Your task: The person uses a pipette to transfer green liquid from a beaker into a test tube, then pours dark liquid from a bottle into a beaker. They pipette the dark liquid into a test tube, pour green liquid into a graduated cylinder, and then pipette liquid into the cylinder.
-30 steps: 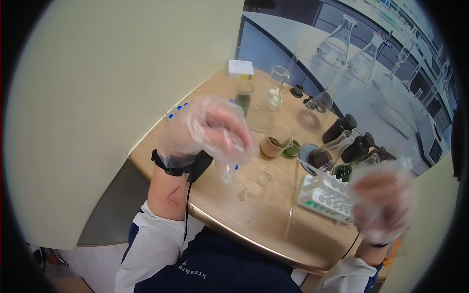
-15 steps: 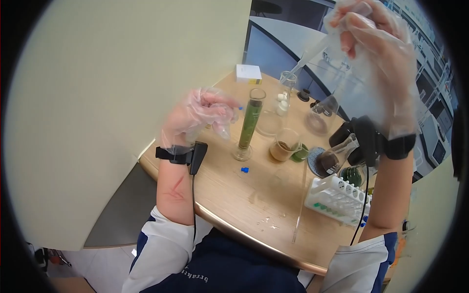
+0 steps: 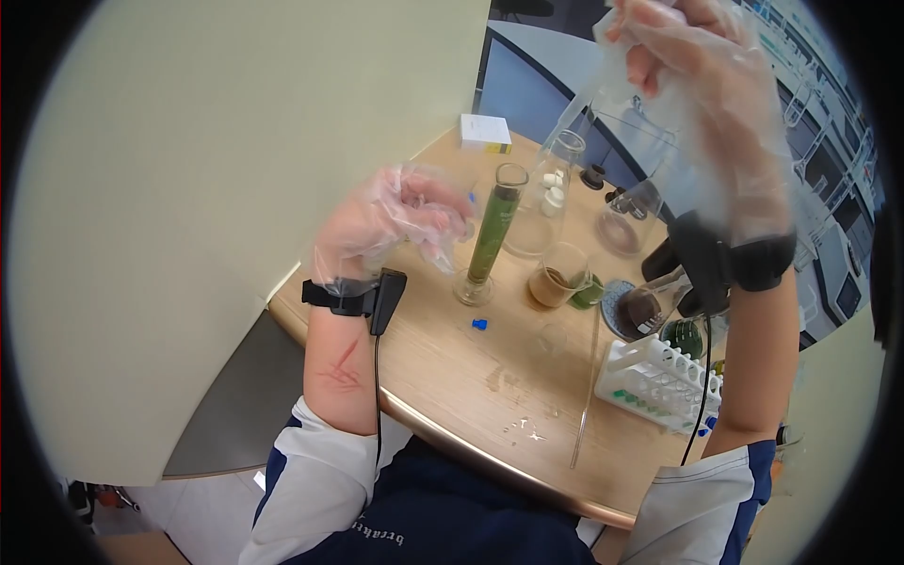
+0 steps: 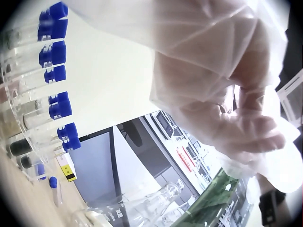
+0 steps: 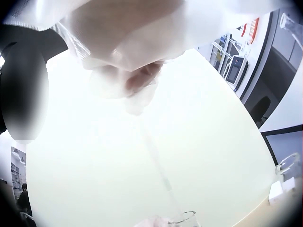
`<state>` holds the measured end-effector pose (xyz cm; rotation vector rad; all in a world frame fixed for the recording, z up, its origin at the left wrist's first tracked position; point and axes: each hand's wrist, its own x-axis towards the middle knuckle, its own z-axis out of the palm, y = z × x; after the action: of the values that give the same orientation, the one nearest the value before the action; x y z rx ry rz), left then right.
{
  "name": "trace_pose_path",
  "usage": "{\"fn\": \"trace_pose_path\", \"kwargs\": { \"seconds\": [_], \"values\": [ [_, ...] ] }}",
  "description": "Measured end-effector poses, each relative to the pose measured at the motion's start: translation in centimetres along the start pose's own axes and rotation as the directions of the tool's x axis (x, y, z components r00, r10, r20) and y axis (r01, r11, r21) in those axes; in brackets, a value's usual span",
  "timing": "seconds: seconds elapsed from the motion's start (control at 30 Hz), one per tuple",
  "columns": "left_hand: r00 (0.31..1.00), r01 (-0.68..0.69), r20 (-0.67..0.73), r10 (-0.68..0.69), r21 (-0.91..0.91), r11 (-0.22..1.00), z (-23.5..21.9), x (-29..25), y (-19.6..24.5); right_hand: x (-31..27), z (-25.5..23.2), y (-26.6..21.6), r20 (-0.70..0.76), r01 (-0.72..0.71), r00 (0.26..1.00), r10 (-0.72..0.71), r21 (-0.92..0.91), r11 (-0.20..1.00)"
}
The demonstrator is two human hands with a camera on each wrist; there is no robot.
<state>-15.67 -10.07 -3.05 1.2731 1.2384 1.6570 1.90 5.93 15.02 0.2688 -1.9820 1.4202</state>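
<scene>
My gloved right hand (image 3: 697,80) is raised high at the upper right and grips a translucent plastic dropper (image 3: 576,105), which slants down to the left. In the right wrist view the dropper's thin stem (image 5: 160,163) runs down toward a glass rim (image 5: 188,215). A tall measuring cylinder (image 3: 492,235) of green liquid stands on the table. Just left of it hovers my gloved left hand (image 3: 400,221), fingers loosely bent and nothing visible in them. A small blue cap (image 3: 480,324) lies in front of the cylinder's base.
Behind the cylinder stands a conical flask (image 3: 529,231). To the right are a beaker (image 3: 549,287) of brown liquid, a glass rod (image 3: 588,395) and a white tube rack (image 3: 650,372). Several blue-capped tubes (image 4: 52,75) stand at left. Small wet patches (image 3: 527,431) mark the table.
My right hand has risen from over the tube rack to the upper right with the dropper, then shifted slightly left. My left hand has drawn back leftward, uncovering the cylinder.
</scene>
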Motion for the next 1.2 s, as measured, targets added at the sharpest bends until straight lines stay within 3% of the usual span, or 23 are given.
{"fn": "trace_pose_path", "kwargs": {
  "seconds": [0.07,0.13,0.23,0.33,0.43,0.53,0.63,0.77,0.83,0.93,1.03,1.13,1.2],
  "values": [
    [0.999,-0.043,0.013,0.043,0.003,0.999,-0.1,0.1,-0.5,-0.1,0.4,0.7,0.008,-0.074,0.997,0.074,0.015,0.997],
    [0.998,-0.051,0.022,0.051,-0.005,0.999,-0.2,0.2,-0.8,-0.1,0.4,1.7,0.03,-0.148,0.988,0.151,-0.087,0.985],
    [1.0,-0.015,0.023,0.015,-0.02,1.0,-0.1,0.2,-0.6,0.0,0.2,2.6,0.028,-0.148,0.987,0.158,-0.222,0.964],
    [1.0,-0.007,0.018,0.007,-0.011,1.0,-0.1,0.3,-0.7,-0.1,0.8,2.0,-0.029,-0.21,0.977,0.21,-0.266,0.941],
    [1.0,-0.025,0.018,0.025,-0.002,1.0,-0.2,0.4,-0.9,0.0,0.8,2.8,-0.009,-0.179,0.983,0.182,-0.218,0.959],
    [0.999,-0.031,0.007,0.031,-0.009,0.999,-0.2,0.3,-1.0,0.2,1.0,3.1,0.019,-0.158,0.985,0.17,-0.284,0.946],
    [0.998,0.01,-0.059,-0.009,0.018,1.0,0.5,0.1,-0.1,-0.5,2.2,1.9,-0.062,-0.249,0.968,0.242,-0.327,0.912],
    [0.996,0.029,-0.079,-0.027,0.033,0.999,0.7,0.1,0.0,-0.5,2.6,1.0,-0.034,-0.33,0.939,0.343,-0.384,0.863],
    [0.996,0.036,-0.086,-0.033,0.032,0.999,0.7,0.1,0.1,-0.4,2.2,1.8,0.013,-0.319,0.939,0.344,-0.345,0.883],
    [0.999,-0.003,-0.04,0.003,-0.012,1.0,0.3,0.3,-0.4,-1.2,0.8,4.7,0.134,-0.111,0.978,0.158,-0.308,0.945],
    [1.0,-0.023,-0.019,0.023,-0.025,0.999,0.0,0.4,-0.7,-0.7,0.9,5.1,0.102,-0.23,0.957,0.272,-0.307,0.924],
    [1.0,-0.003,-0.022,0.003,-0.013,1.0,0.0,0.4,-0.6,-0.9,0.8,5.2,0.038,-0.218,0.968,0.25,-0.377,0.9],
    [0.999,0.019,-0.041,-0.019,-0.006,1.0,0.3,0.3,-0.2,-0.6,1.4,4.3,-0.069,-0.2,0.98,0.188,-0.301,0.932]
  ]
}}
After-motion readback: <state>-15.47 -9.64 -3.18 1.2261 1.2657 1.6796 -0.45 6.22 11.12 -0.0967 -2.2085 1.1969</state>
